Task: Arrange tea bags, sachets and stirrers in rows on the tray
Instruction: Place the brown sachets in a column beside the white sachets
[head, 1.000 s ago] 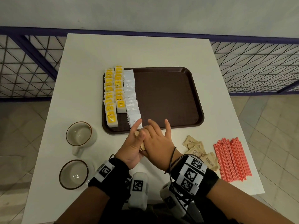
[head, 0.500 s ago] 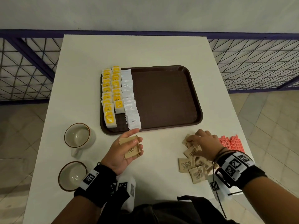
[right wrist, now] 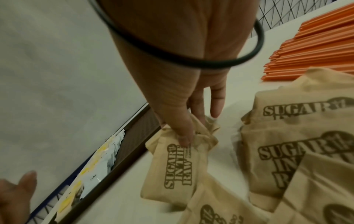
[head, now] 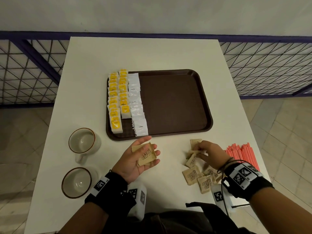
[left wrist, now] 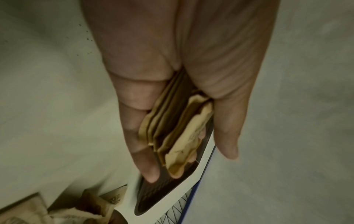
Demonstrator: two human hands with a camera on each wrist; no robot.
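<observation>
The brown tray (head: 177,102) holds two rows of yellow tea bags (head: 118,98) and one row of white coffee sachets (head: 136,105) along its left side. My left hand (head: 152,146) lies palm up just in front of the tray and holds a small stack of brown sugar sachets (head: 146,155) between thumb and fingers (left wrist: 151,171); the left wrist view shows the stack (left wrist: 172,133) edge-on. My right hand (head: 198,149) pinches a sugar sachet (right wrist: 172,165) at the far end of the loose sugar pile (head: 199,174). Orange stirrers (head: 243,156) lie right of the pile.
Two empty cups (head: 84,141) (head: 76,182) stand on the white table (head: 152,53) left of my left hand. The tray's middle and right parts are bare. The stirrers reach near the table's right edge. A blue wire fence (head: 270,68) runs behind the table.
My hands were together at the tray's front edge. The right hand moved right to the sugar pile and now pinches a sachet there; the left hand stays with its stack.
</observation>
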